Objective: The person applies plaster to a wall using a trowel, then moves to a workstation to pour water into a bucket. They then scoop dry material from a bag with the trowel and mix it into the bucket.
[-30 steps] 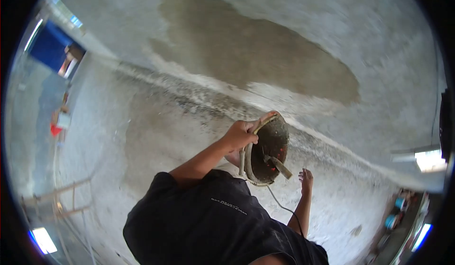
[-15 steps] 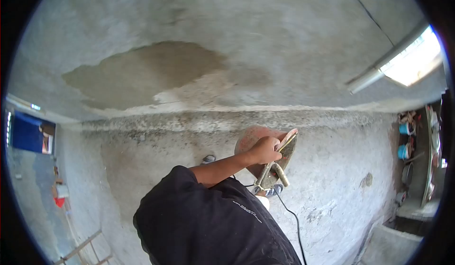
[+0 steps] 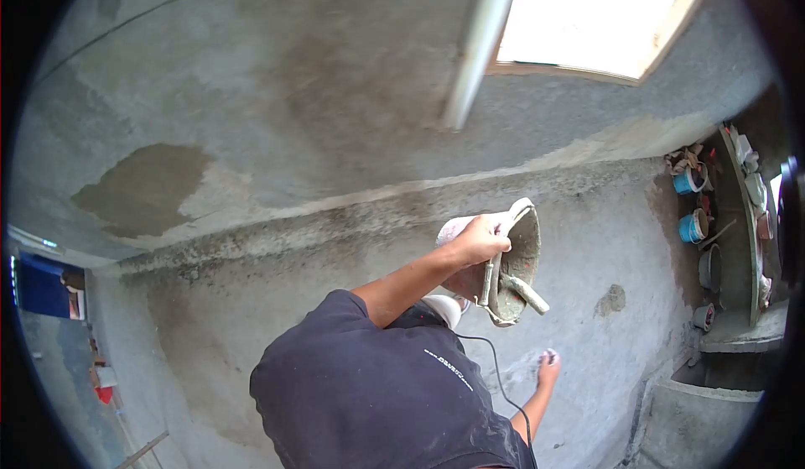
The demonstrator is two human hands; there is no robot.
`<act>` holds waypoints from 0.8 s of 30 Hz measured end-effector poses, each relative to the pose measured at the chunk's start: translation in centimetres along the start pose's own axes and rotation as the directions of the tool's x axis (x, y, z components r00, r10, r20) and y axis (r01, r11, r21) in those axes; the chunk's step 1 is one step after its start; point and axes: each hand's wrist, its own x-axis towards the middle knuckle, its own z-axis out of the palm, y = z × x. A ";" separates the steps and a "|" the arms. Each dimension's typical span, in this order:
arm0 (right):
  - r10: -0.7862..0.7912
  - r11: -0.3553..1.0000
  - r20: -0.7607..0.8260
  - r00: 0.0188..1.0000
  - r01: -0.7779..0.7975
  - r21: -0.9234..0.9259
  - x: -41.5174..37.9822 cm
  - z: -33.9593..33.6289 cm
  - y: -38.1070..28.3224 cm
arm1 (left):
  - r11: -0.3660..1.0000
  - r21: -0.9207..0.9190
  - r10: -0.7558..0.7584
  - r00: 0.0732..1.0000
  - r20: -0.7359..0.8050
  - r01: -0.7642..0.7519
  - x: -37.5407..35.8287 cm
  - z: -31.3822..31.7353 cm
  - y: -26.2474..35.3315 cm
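My left hand (image 3: 485,241) is closed on the rim of a mortar-caked bucket (image 3: 466,276). The bucket is tipped, its mouth facing right, and grey residue coats its inside. A grey-crusted tool handle (image 3: 527,294) juts from the mouth; the rest of that tool is hidden. Lower right, apart from the bucket, my right hand (image 3: 548,368) hangs over the floor with its fingers curled. Something small and pale with a dark spot shows at the fingertips, too small to name.
A plastered wall (image 3: 352,125) with a damp patch (image 3: 151,190) and a bright window (image 3: 587,20) stands ahead. Blue buckets (image 3: 693,226) and a concrete ledge (image 3: 742,242) line the right. A black cable (image 3: 496,368) hangs beside me.
My view has swung right, bringing the window further in. The bucket has tipped further, showing more of its inside. My right hand has come into sight at the lower right.
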 end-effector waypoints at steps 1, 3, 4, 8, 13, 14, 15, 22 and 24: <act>-0.066 0.994 -0.055 0.996 0.070 0.080 2.8 -2.5 -1.4 | 0.998 0.018 -0.062 0.998 0.030 0.061 2.7 2.4 -0.1; 0.083 0.920 -0.229 0.970 0.013 0.391 5.5 -8.2 -0.1 | 0.990 0.013 -0.139 0.990 -0.021 0.139 6.5 9.4 -1.0; 0.216 0.910 -0.241 0.946 -0.106 0.401 6.6 -10.4 2.2 | 0.971 0.221 -0.089 0.996 -0.028 0.093 9.1 11.6 0.3; 0.293 0.955 -0.230 0.928 -0.273 0.115 8.9 -16.4 2.6 | 0.952 0.267 -0.187 0.974 0.130 0.147 17.0 20.3 3.7; 0.161 0.962 -0.151 0.975 -0.189 -0.197 21.7 -20.2 6.8 | 0.940 0.284 -0.234 0.963 0.134 0.189 26.1 30.9 8.8; 0.126 0.953 -0.130 0.983 -0.157 -0.259 25.2 -20.9 7.6 | 0.938 0.292 -0.234 0.963 0.133 0.188 28.2 33.2 8.7; 0.091 0.940 -0.104 0.990 -0.120 -0.319 29.0 -21.4 8.3 | 0.947 0.296 -0.171 0.975 0.139 0.124 30.5 35.4 8.1; 0.116 0.750 -0.189 0.975 -0.211 -0.627 35.6 -33.2 19.9 | 0.956 0.283 -0.115 0.987 0.108 0.080 41.9 52.7 7.1; 0.178 0.675 -0.263 0.948 -0.312 -0.669 34.9 -36.4 25.1 | 0.951 0.296 -0.127 0.987 0.095 0.093 45.7 57.3 7.8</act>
